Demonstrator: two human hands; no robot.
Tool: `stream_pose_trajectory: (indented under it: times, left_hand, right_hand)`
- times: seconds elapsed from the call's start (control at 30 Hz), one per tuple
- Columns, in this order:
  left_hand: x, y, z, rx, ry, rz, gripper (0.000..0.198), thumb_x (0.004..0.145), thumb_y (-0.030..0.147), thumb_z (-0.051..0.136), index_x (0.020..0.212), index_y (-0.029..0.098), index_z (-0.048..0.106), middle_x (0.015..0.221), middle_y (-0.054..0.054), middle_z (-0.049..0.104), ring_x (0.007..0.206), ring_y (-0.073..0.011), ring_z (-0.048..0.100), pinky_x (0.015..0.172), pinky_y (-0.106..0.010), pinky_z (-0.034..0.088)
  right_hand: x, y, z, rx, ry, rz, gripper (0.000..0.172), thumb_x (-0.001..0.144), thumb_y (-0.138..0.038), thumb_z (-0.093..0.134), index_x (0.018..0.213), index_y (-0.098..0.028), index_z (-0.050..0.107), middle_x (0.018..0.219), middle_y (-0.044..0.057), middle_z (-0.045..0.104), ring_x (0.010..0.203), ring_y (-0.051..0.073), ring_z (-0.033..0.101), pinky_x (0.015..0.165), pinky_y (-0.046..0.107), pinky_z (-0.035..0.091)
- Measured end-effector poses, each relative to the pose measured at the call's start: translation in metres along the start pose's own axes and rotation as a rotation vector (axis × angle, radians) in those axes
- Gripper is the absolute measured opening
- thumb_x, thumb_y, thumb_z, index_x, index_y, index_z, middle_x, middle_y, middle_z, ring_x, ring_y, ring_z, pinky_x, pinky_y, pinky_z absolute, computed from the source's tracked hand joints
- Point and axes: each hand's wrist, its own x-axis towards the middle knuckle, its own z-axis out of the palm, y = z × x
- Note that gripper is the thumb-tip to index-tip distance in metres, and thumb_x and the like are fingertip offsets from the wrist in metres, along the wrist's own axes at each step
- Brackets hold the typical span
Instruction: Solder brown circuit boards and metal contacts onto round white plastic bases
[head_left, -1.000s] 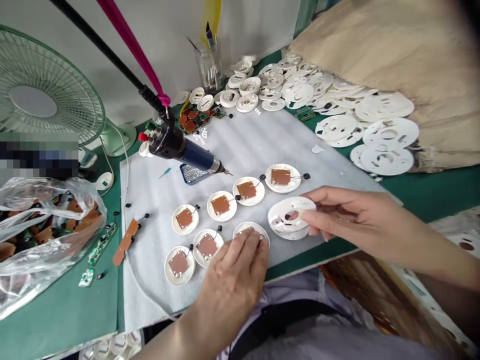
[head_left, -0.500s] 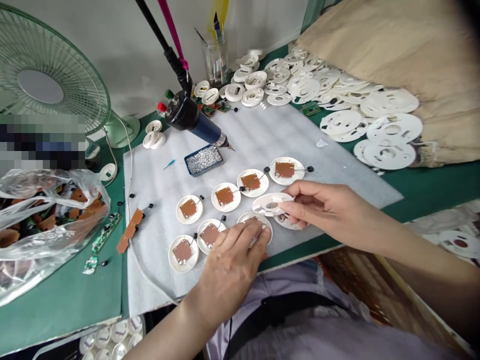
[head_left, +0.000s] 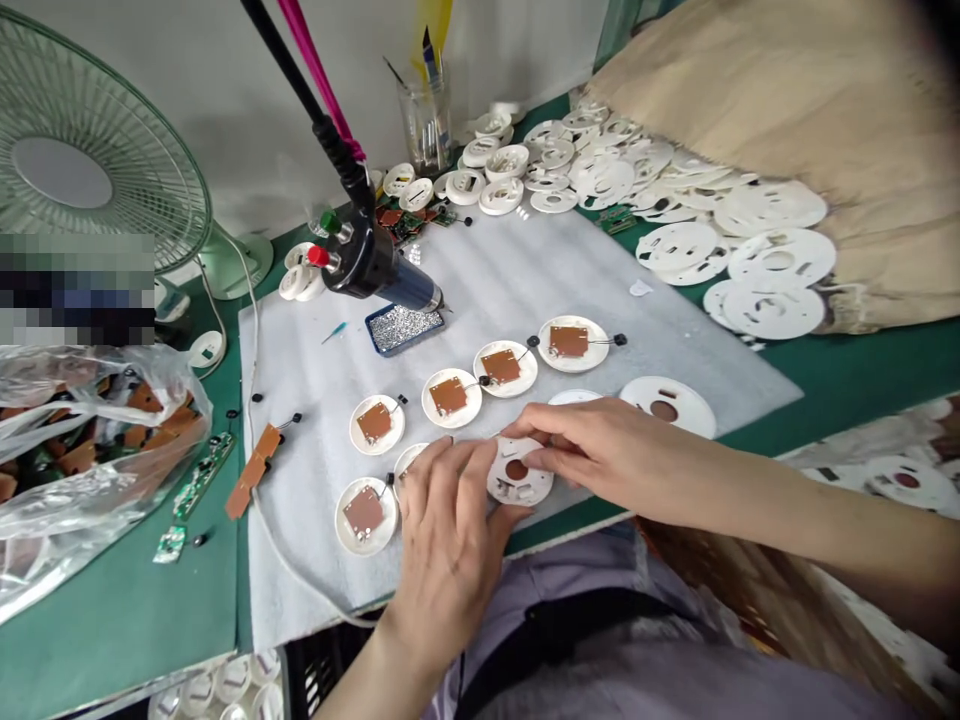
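Note:
My right hand [head_left: 589,445] pinches the edge of a white plastic disc [head_left: 534,490] with a round centre hole, through which brown shows. The disc lies over a white round dish that it mostly hides. My left hand [head_left: 450,525] curls around the left side of that dish and disc, thumb at the near edge. Just left of it is a white dish [head_left: 403,462], partly covered by my fingers. Other white dishes, each with a brown circuit board [head_left: 364,513] and most with a small black part on leads, stand on the mat.
A soldering iron [head_left: 409,280] hangs from above over a blue tray [head_left: 405,333] of silvery bits. White discs [head_left: 780,255] pile up beside a brown sack [head_left: 810,120]. A fan [head_left: 64,175] and a plastic bag of boards [head_left: 97,450] stand left. A cable crosses the mat [head_left: 300,470].
My right hand has brought the white disc left and down onto the dish at my left hand. A white disc right of my right hand has come into view.

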Motion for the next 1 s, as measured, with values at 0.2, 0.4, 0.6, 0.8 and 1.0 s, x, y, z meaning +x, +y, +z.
stream_pose_trajectory:
  times: [0.2,0.4,0.6,0.8,1.0]
  left_hand:
    - [-0.004,0.009,-0.004,0.186,-0.054,0.135,0.022,0.097,0.012,0.057,0.117,0.016,0.066,0.125,-0.001,0.071,0.114,-0.0271,0.058,0.088,-0.038,0.044]
    - [0.012,0.002,-0.005,-0.033,-0.069,0.139,0.013,0.1,0.017,0.054,0.104,0.017,0.066,0.114,-0.002,0.074,0.109,-0.0242,0.062,0.091,-0.038,0.049]
    - [-0.003,-0.027,-0.02,-0.017,0.06,0.166,0.028,0.095,0.008,0.06,0.119,0.021,0.065,0.117,-0.005,0.071,0.112,-0.0226,0.06,0.095,-0.037,0.048]
    - [0.003,-0.008,-0.01,0.119,-0.006,0.143,0.027,0.095,0.023,0.066,0.122,0.021,0.065,0.114,-0.003,0.074,0.103,-0.0253,0.062,0.091,-0.04,0.047]
    - [0.013,0.004,0.002,0.121,-0.025,0.151,0.021,0.101,0.024,0.054,0.117,0.016,0.065,0.109,-0.006,0.075,0.097,-0.0237,0.067,0.089,-0.041,0.047]
  right_hand:
    - [-0.02,-0.003,0.016,-0.554,0.268,-0.174,0.03,0.089,-0.011,0.043,0.105,-0.022,0.066,0.091,0.002,0.049,0.05,0.001,0.018,0.049,0.018,0.008]
    - [-0.026,-0.013,0.033,-0.658,0.273,-0.139,0.023,0.08,0.0,0.043,0.08,-0.011,0.063,0.077,0.004,0.044,0.052,0.006,0.016,0.049,0.024,0.004]
    - [-0.051,0.012,-0.013,-0.486,0.294,-0.218,0.034,0.099,-0.022,0.037,0.129,-0.027,0.053,0.108,0.002,0.053,0.064,0.0,0.05,0.06,0.018,0.032]
    - [-0.04,0.012,-0.003,-0.566,0.284,-0.241,0.03,0.093,-0.015,0.042,0.111,-0.024,0.064,0.095,0.001,0.051,0.055,0.002,0.027,0.055,0.021,0.014]
    - [-0.021,-0.011,0.025,-0.716,0.278,-0.267,0.021,0.074,0.001,0.044,0.072,-0.012,0.06,0.078,0.006,0.043,0.057,0.01,0.019,0.054,0.029,0.0]
